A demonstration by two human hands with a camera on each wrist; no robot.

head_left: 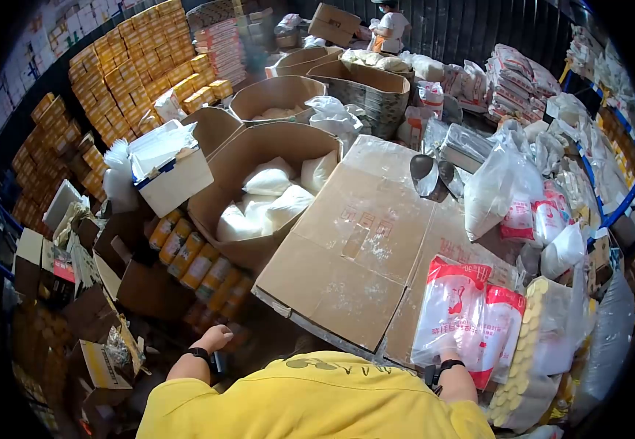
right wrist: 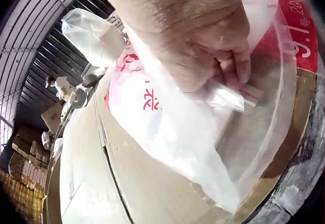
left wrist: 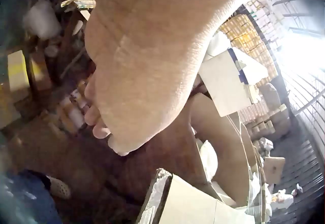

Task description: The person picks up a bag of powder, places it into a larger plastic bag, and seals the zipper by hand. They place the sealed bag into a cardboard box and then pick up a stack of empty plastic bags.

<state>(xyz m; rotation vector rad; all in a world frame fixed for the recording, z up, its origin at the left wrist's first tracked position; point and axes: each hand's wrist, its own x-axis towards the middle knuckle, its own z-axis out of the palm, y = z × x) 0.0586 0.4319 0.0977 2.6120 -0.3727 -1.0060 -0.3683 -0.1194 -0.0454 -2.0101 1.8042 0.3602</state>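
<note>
My right hand (head_left: pixel 448 353) is at the near edge of a clear plastic bag (head_left: pixel 445 311) with red and white print, lying on a flattened cardboard box (head_left: pixel 361 227). In the right wrist view, the curled fingers (right wrist: pixel 231 64) of that hand pinch the bag's plastic (right wrist: pixel 170 117), and a folded clear strip (right wrist: pixel 226 97) sticks out below them. A second red-printed bag (head_left: pixel 504 322) lies close beside it. My left hand (head_left: pixel 215 339) hangs left of the cardboard, holding nothing, its fingers (left wrist: pixel 101 130) loosely curled.
Ahead stands a large open carton (head_left: pixel 215 157) with filled white bags (head_left: pixel 288 205) inside. Metal scoops (head_left: pixel 424 174) and a filled clear bag (head_left: pixel 489 194) sit at the cardboard's far right. Yellow boxes (head_left: pixel 120 73) are stacked at the back left. Another person (head_left: pixel 392 29) is at the back.
</note>
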